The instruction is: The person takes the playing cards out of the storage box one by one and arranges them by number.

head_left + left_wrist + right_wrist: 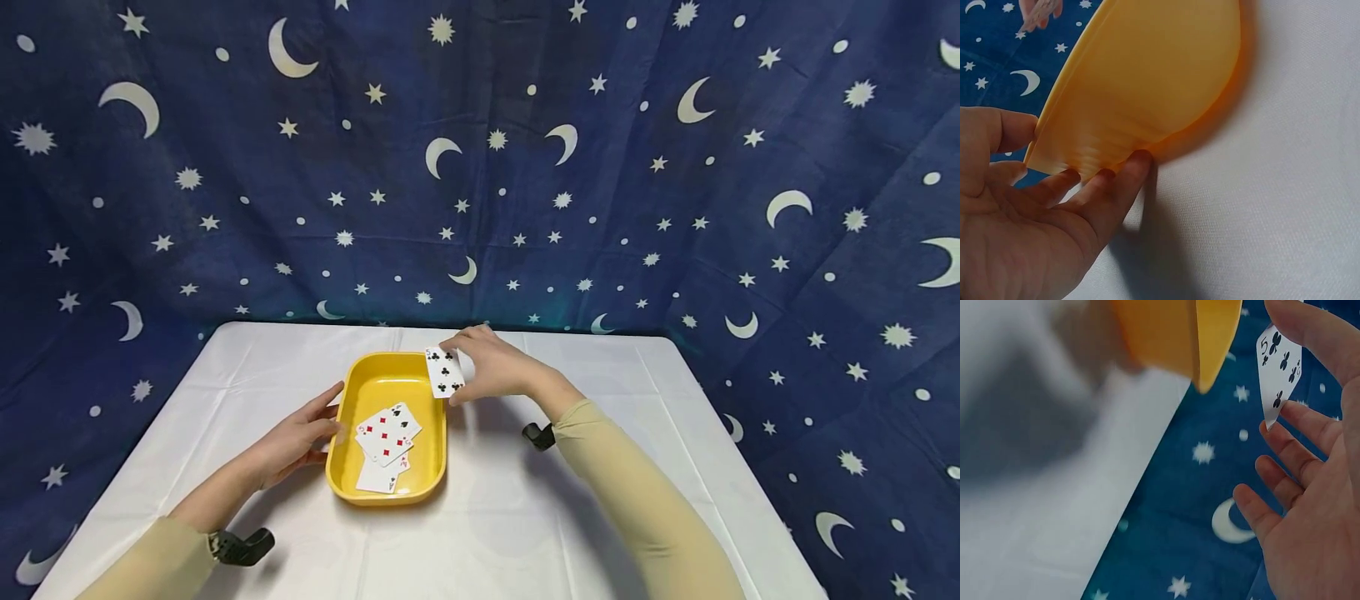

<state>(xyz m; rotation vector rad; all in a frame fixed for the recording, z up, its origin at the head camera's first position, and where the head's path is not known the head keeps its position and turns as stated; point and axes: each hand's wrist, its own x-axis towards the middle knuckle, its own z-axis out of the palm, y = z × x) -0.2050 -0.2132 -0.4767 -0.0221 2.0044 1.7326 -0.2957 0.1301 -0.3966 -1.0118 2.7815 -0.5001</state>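
A yellow tray (pixel 347 486) sits on the white table and holds several playing cards (pixel 386 433) lying face up. My left hand (pixel 300 437) rests against the tray's left wall, thumb on the rim and straight fingers on the outside (pixel 1110 187). My right hand (pixel 491 362) hovers over the tray's far right corner and pinches a five of clubs (pixel 444 372) between thumb and fingers. In the right wrist view the card (pixel 1279 369) stands beside the tray's yellow edge (pixel 1210 337).
The white tablecloth (pixel 510 517) covers the table. A dark blue backdrop (pixel 480 167) with moons and stars hangs close behind the far edge and drapes down both sides. Black wrist mounts (pixel 240 546) sit on both forearms.
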